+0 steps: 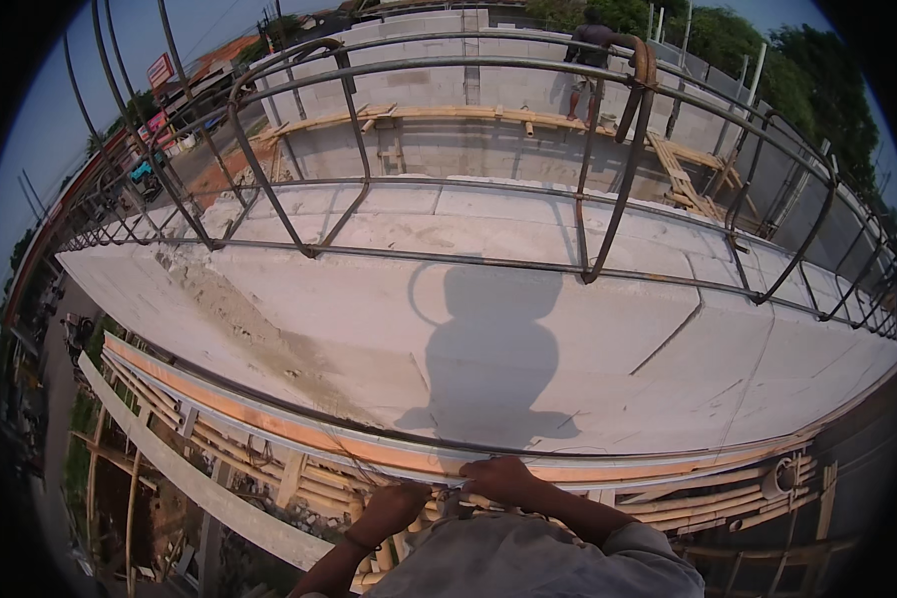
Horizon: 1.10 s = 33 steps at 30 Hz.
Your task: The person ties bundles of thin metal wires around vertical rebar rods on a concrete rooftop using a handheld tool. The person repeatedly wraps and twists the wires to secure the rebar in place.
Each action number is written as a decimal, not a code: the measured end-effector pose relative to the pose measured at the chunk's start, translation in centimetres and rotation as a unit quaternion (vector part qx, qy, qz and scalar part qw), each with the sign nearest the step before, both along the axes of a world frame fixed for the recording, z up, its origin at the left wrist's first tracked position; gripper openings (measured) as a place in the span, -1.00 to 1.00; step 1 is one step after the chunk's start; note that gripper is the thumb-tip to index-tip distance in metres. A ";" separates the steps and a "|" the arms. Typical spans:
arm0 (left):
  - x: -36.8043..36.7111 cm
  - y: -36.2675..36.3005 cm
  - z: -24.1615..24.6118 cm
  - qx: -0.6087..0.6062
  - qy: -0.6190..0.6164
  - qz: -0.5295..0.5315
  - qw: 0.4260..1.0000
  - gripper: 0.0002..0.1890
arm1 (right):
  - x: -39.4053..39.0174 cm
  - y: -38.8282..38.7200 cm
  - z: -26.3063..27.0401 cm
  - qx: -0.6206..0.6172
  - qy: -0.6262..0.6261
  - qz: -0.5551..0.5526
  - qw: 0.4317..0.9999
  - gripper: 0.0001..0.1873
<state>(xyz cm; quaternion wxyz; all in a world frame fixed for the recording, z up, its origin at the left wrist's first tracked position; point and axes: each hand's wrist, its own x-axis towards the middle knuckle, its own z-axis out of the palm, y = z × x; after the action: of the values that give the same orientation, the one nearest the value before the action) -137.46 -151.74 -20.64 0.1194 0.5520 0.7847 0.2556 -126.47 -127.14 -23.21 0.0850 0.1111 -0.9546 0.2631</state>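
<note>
My left hand (392, 508) and my right hand (499, 480) are close together at the bottom centre, in front of my body. The right one lies against the edge of a long orange and silver channel (269, 430) that runs along the foot of the white block wall (359, 299). The fingers of both hands meet near a small pale item, too small to name; whether they grip it does not show. Above the wall stretches a rebar cage (448, 259) of long bars and bent stirrups. My shadow falls on the wall.
Bamboo scaffold poles (688, 508) lie below the channel. A long pale plank (217, 478) slants at the lower left, high above the ground. Upright rebars rise at the upper left. Across the gap, a person (590, 56) stands on a bamboo platform (448, 112) by another block wall.
</note>
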 end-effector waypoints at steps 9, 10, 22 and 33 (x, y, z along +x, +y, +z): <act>0.4 -0.3 2.7 -0.030 -0.273 0.092 0.957 -0.80 | -1.2 0.7 5.5 -0.024 0.086 0.035 0.995 -0.94; 0.8 -0.1 2.9 -0.021 -0.242 0.057 0.968 -0.81 | -1.3 0.8 5.7 -0.025 0.084 0.028 0.996 -0.94; -1.6 -1.8 0.7 0.062 0.031 0.050 0.996 -0.90 | -1.9 1.3 6.5 -0.047 -0.226 0.108 0.967 -0.80; -2.8 -6.3 2.3 -0.079 -0.277 0.068 0.955 -0.67 | -0.5 6.9 8.3 -0.141 -0.110 -0.066 0.982 -0.90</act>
<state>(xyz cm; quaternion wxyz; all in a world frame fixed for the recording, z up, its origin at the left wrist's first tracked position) -140.25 -158.05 -18.35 0.3579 0.3939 0.7738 0.3435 -126.94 -120.22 -14.90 0.0115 0.0050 -0.9165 0.3999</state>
